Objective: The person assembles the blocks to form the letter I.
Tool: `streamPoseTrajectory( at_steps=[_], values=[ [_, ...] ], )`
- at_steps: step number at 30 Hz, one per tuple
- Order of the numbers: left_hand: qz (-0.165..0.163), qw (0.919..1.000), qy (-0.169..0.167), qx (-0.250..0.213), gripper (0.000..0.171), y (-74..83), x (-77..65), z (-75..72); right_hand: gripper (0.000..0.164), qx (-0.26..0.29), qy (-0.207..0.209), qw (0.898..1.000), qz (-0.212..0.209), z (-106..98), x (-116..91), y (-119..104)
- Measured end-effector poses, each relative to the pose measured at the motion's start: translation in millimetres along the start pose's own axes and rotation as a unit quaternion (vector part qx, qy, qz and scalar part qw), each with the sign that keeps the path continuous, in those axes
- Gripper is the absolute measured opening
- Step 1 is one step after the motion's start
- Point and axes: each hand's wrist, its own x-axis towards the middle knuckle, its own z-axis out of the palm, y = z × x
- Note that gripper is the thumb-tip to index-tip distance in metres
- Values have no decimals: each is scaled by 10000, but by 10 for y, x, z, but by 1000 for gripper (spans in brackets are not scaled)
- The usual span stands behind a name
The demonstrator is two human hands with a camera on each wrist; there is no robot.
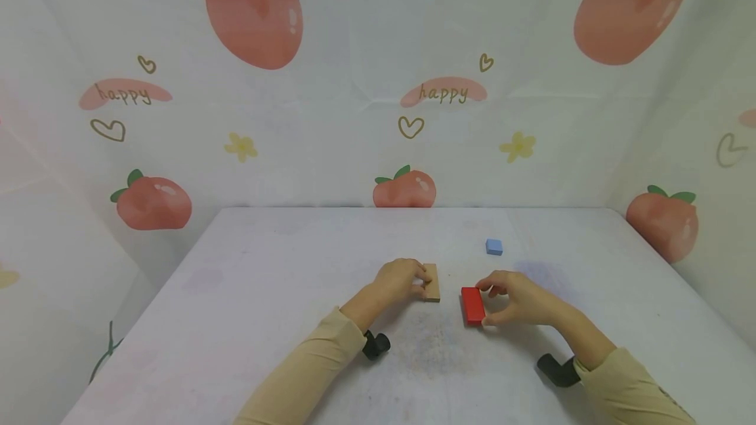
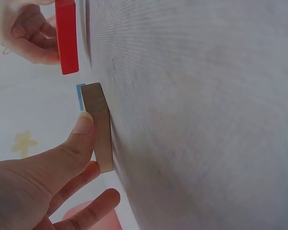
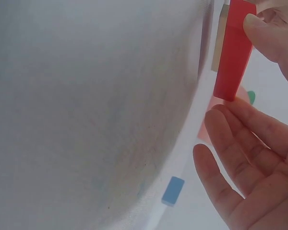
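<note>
A tan wooden block (image 1: 432, 283) lies near the middle of the white table. My left hand (image 1: 398, 280) pinches it from the left; the left wrist view shows the thumb (image 2: 83, 125) against its side and a fingertip at its far end. To the right, my right hand (image 1: 517, 297) grips a red rectangular block (image 1: 472, 306) by its two ends, thumb at the near end, index finger at the far one. The other right fingers are spread off the block in the right wrist view. Whether the red block touches the tabletop, I cannot tell.
A small blue block (image 1: 494, 246) sits farther back on the table (image 1: 283, 267), beyond the right hand. Behind the table hangs a white curtain (image 1: 331, 117) printed with peaches, hearts and flowers. Black wrist devices (image 1: 558, 370) sit by both cuffs.
</note>
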Motion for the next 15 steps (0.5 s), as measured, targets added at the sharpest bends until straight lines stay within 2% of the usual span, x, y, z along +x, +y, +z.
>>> streamPoseTrajectory(
  at_steps=[1,2,5,8,9,15],
  values=[
    [-12,10000,-23,-1,36,-12,16,14,53,14,14,10000,-41,2,-1,0],
    [91,9999,64,17,36,-76,71,93,52,15,30,9999,-99,3,-2,1],
    [106,9999,70,36,36,-103,106,131,52,12,60,9998,-170,5,-1,6],
    [71,9999,92,34,36,-76,81,99,52,-25,58,9999,-145,8,1,8],
    [-31,10000,17,17,36,-12,27,22,52,-31,52,9999,-121,10,1,8],
    [12,9998,191,87,35,43,-54,-33,52,-50,44,9999,-123,19,6,-5]
  ],
)
